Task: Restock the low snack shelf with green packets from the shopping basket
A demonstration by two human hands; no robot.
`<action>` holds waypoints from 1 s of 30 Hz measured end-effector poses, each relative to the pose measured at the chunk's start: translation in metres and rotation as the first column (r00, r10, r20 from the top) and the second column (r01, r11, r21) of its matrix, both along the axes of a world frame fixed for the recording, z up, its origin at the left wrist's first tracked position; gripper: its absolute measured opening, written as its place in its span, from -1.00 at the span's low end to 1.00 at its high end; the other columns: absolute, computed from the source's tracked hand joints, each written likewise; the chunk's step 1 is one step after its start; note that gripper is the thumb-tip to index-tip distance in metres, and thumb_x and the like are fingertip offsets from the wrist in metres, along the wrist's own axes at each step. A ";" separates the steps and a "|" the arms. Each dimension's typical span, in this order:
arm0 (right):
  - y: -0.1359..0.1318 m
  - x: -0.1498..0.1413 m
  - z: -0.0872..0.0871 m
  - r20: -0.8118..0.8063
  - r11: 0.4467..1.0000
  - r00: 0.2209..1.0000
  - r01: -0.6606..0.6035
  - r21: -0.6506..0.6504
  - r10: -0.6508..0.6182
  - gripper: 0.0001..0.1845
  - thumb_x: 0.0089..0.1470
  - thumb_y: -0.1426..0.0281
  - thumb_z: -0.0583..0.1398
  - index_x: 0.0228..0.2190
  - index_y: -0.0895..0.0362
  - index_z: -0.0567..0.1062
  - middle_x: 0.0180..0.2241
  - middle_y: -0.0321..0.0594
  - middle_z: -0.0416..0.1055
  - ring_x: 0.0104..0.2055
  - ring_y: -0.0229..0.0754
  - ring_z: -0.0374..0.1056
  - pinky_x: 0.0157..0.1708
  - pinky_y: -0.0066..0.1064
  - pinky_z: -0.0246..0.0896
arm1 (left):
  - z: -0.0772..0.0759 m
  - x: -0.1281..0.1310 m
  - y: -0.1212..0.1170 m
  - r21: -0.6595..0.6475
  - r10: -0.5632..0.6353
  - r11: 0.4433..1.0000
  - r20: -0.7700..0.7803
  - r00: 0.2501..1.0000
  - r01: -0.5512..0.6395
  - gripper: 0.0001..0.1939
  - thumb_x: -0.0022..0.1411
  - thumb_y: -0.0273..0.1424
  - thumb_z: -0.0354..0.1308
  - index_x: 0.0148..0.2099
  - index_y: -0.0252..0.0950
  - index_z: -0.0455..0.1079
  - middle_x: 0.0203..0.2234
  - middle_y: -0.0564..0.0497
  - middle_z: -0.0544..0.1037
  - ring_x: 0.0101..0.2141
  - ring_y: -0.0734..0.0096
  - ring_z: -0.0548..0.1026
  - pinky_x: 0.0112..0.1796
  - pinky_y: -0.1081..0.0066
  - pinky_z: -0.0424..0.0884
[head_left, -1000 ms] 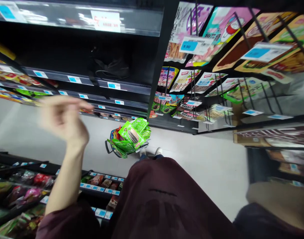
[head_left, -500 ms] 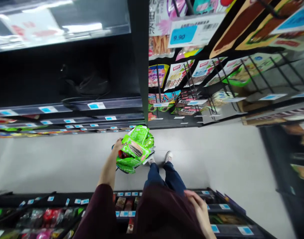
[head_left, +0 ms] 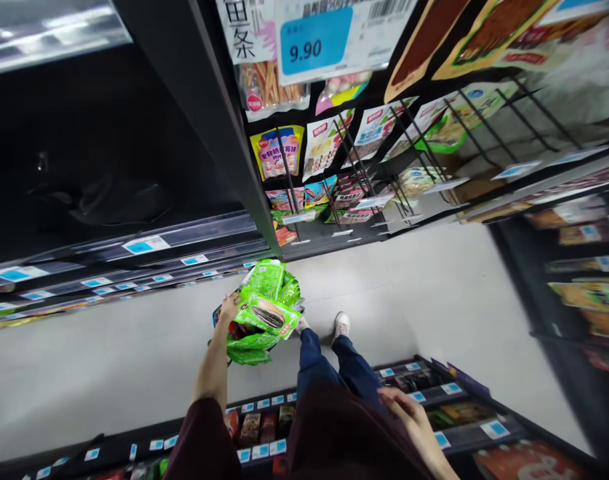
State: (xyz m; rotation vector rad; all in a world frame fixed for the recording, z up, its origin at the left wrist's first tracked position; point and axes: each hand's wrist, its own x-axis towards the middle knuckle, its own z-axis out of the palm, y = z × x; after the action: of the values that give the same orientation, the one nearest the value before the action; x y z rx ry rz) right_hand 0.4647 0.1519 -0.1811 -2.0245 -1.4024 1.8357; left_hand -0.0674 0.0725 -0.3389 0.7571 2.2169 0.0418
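1. Head view, left grip: the left hand [head_left: 229,307] is at the basket [head_left: 216,316], its fingers meeting the near end of the top green bag [head_left: 268,315]. The fingers are bent, but how far they close, and whether on bag or basket edge, I cannot tell.
2. Head view, bag from that grip: the top bag lies just to the right of the left fingers, over the piled basket. Its long axis runs away from them, slanting back towards the left shoe [head_left: 302,325]. Another green bag [head_left: 267,277] lies ahead and right of the grip; more green bags [head_left: 252,353] lie nearer the body.
3. Head view, other hand: the right hand [head_left: 405,412] is well apart, beside the trousers [head_left: 357,367], loosely bent with nothing seen in it. The left is clearly nearer the bag.
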 end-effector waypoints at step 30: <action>0.083 -0.066 -0.001 -0.364 0.717 0.655 -0.414 0.561 0.662 -0.21 -0.22 0.19 0.47 0.09 0.09 0.48 0.11 -0.01 0.43 0.20 0.11 0.32 0.26 0.00 0.14 | 0.304 0.266 0.040 0.486 -0.565 0.471 -0.475 0.674 0.737 -0.65 0.25 -0.67 -0.06 -0.03 -0.26 0.38 -0.20 0.02 0.57 -0.22 0.37 0.52 -0.19 0.36 0.35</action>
State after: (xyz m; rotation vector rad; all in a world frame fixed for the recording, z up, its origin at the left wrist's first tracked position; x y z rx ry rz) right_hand 0.3986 0.2352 -0.1822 -0.7758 -2.1155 1.8189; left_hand 0.1981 0.1123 -0.0348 2.1048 1.9475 0.3684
